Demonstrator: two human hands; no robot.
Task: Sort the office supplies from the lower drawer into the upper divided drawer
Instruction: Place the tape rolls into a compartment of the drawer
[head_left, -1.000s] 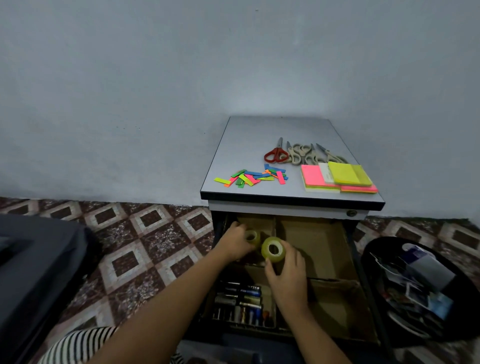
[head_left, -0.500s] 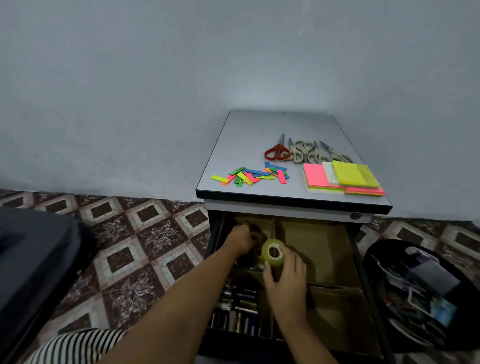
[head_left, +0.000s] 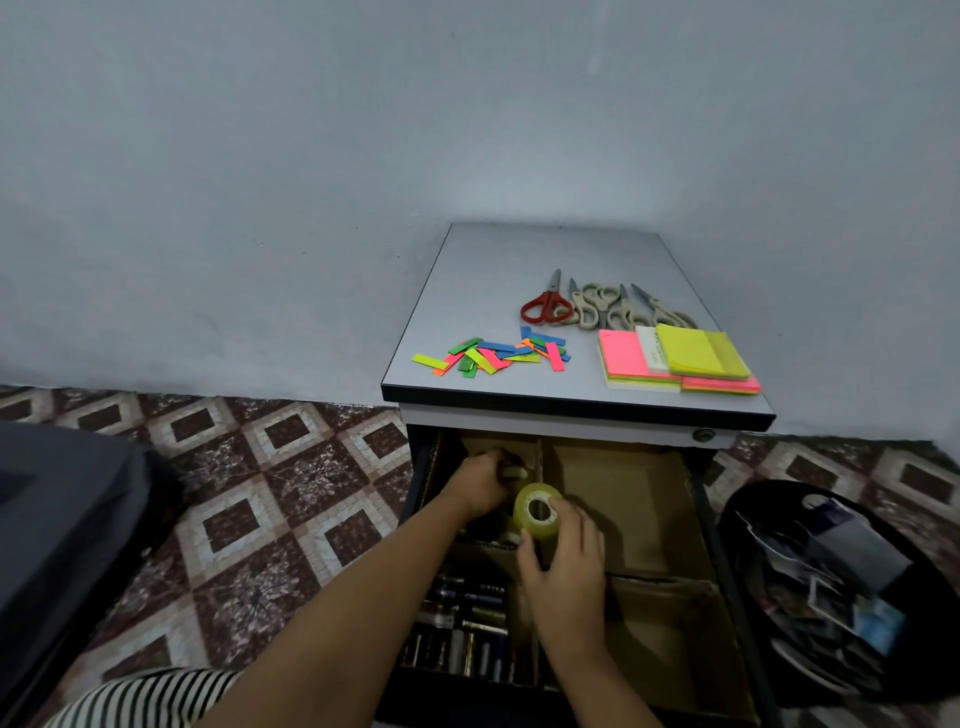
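Note:
The upper drawer (head_left: 644, 499) is pulled out, split by cardboard dividers. My right hand (head_left: 563, 566) grips a yellowish roll of clear tape (head_left: 537, 512) upright over the divider near the drawer's middle. My left hand (head_left: 480, 483) reaches into the back left compartment, fingers curled round a second tape roll (head_left: 515, 472) that is mostly hidden. Pens and markers (head_left: 467, 623) fill the front left compartment. The right compartments show bare cardboard.
On the cabinet top (head_left: 493, 270) lie coloured paper strips (head_left: 493, 356), several scissors (head_left: 597, 309) and stacked sticky notes (head_left: 675, 361). A black bin (head_left: 852, 587) of papers stands at the right. A dark object (head_left: 62, 530) sits on the tiled floor at the left.
My left hand has pushed its tape roll deeper into the back left compartment. My right hand keeps its roll near the divider. The camera has tilted slightly.

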